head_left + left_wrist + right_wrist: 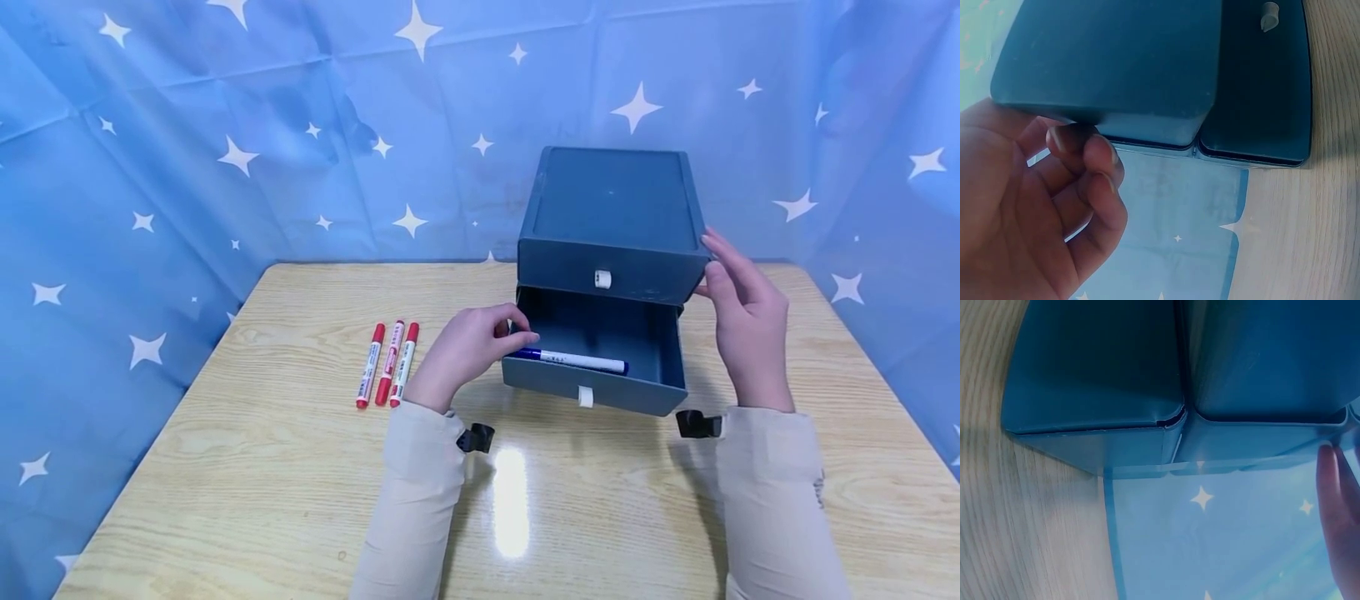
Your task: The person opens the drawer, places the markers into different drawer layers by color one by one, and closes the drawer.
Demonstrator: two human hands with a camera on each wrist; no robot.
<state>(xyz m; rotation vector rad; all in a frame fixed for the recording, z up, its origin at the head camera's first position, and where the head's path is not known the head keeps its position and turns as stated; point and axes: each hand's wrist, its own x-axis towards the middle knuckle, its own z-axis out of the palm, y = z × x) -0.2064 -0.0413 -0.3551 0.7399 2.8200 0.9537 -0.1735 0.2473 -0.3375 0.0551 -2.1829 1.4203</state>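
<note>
My left hand (474, 346) is at the left end of a pulled-out drawer (592, 386), its loosely bent thumb and fingers close above the blue cap. That cap belongs to a white-barrelled marker (581, 360) lying inside, along the front wall. In the left wrist view, bent fingers (1100, 169) show beside the drawer's side; what they touch is partly hidden. My right hand (750, 325) has its fingers extended against the right side of the dark blue cabinet (615, 196). In the right wrist view, a fingertip (1329, 462) meets that side.
Three red-capped markers, a left one (370, 367), a middle one (390, 362) and a right one (404, 367), lie left of the cabinet on the wooden table (247, 467). A closed upper drawer (570, 267) and a closed lower drawer (1260, 87) flank the pulled-out one.
</note>
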